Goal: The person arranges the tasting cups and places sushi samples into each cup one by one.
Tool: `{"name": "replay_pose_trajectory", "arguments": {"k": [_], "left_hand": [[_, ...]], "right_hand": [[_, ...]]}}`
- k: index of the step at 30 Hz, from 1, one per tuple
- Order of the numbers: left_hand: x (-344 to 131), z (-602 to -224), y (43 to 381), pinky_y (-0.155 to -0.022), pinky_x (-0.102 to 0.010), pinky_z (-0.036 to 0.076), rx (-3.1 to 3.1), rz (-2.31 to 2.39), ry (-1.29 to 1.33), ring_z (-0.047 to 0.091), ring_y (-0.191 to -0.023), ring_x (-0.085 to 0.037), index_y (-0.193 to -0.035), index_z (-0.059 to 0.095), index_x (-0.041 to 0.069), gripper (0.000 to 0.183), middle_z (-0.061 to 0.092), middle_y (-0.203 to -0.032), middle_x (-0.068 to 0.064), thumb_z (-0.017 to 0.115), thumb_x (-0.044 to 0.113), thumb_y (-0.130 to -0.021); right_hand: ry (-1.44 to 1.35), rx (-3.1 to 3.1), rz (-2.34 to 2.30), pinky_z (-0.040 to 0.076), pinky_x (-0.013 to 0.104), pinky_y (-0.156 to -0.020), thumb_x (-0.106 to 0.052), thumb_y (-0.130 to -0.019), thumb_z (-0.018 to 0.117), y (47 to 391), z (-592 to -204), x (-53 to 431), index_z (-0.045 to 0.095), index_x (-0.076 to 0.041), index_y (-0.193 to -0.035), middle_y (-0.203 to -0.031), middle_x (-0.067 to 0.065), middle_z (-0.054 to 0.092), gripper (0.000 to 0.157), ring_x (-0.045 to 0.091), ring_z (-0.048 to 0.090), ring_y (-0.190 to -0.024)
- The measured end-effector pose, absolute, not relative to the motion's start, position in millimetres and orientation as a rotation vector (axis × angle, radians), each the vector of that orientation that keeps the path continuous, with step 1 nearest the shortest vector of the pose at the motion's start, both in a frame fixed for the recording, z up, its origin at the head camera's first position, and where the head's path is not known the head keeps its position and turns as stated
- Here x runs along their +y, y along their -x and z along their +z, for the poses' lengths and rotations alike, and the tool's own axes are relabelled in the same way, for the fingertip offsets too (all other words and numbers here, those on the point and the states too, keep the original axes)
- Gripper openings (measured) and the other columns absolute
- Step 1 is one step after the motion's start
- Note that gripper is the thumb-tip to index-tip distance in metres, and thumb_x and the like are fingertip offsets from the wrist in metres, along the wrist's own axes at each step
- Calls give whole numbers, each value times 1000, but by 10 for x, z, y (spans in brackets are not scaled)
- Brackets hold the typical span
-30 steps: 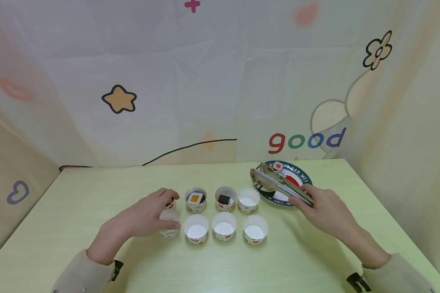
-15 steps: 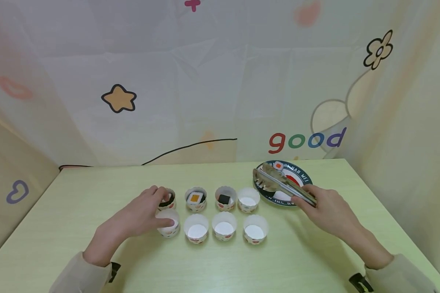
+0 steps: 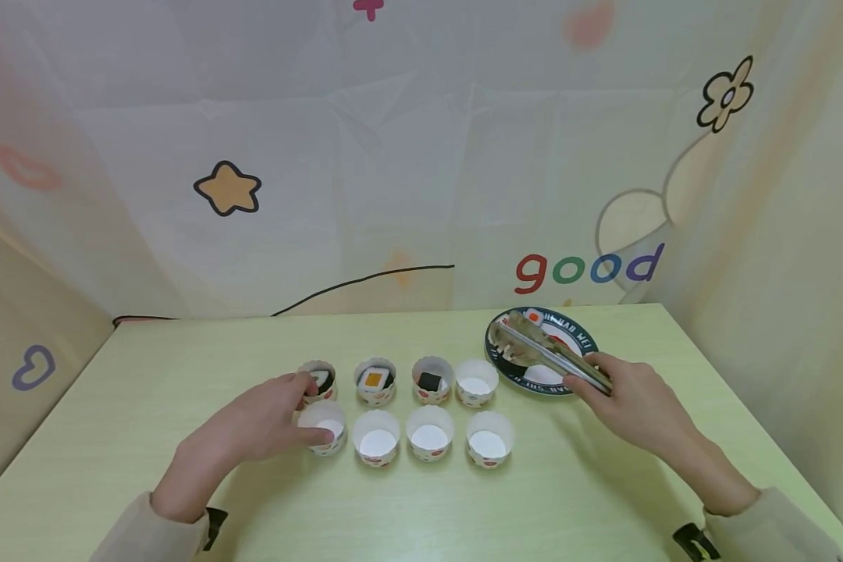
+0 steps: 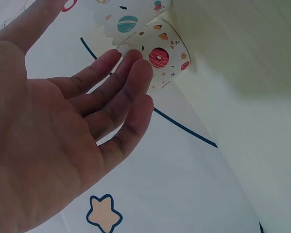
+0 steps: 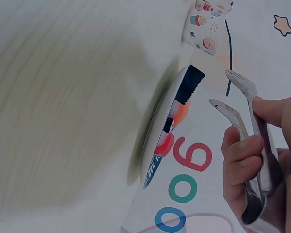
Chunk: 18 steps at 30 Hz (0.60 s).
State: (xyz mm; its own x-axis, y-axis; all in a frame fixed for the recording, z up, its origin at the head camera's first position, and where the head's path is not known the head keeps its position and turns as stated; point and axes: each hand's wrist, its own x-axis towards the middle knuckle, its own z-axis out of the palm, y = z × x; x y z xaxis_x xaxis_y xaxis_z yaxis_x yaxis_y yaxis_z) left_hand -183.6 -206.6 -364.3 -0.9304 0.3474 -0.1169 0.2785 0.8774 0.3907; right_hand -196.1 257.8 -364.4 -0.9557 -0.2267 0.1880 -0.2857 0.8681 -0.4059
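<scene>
My left hand (image 3: 267, 417) is at the left end of two rows of patterned paper baking cups, fingers loosely bent. Its thumb overlaps the front-left cup (image 3: 332, 417), while its fingertips are beside the back-left cup (image 3: 325, 394), which contains a dark-wrapped sushi piece (image 3: 322, 380). In the left wrist view the palm (image 4: 43, 145) shows, with nothing in the fingers. My right hand (image 3: 639, 406) grips metal tongs (image 3: 555, 355), their tips over a round dark-rimmed plate (image 3: 581, 329). In the right wrist view the tong tips stand apart. A small white-and-orange sushi piece (image 3: 534, 317) lies on the plate.
Further along the back row, one cup holds a sushi piece with an orange centre (image 3: 375, 380) and another a black-wrapped piece (image 3: 430, 382). The back-right cup (image 3: 476, 384) and front-row cups (image 3: 489, 442) show white insides. A printed cloth (image 3: 421, 179) rises behind the table (image 3: 421, 507).
My left hand has drawn left and slightly toward me, uncovering the back-left cup and its sushi. The right hand and tongs have shifted slightly right over the plate.
</scene>
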Motion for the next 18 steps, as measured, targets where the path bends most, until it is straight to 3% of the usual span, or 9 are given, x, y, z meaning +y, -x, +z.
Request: {"name": "replay_pose_trajectory", "arguments": {"k": [9, 18], "left_hand": [[-2019, -3658, 1802, -87, -45, 50, 2842, 602, -566, 63, -103, -23, -124, 59, 10, 60, 63, -123, -7, 86, 44, -82], [-2037, -3645, 1783, -87, -45, 50, 2820, 582, -642, 62, -103, -24, -122, 61, 9, 55, 64, -120, -7, 86, 40, -84]], "right_hand": [[-399, -2911, 673, 34, 29, -47, -38, -100, 68, 1971, -3654, 2589, 67, 2, -115, -72, -1, 58, 42, 14, 47, -56], [-376, -2938, 686, 34, 29, -47, -42, -101, 65, 1982, -3654, 2611, 65, 3, -118, -68, -1, 53, 48, 14, 47, -55]]}}
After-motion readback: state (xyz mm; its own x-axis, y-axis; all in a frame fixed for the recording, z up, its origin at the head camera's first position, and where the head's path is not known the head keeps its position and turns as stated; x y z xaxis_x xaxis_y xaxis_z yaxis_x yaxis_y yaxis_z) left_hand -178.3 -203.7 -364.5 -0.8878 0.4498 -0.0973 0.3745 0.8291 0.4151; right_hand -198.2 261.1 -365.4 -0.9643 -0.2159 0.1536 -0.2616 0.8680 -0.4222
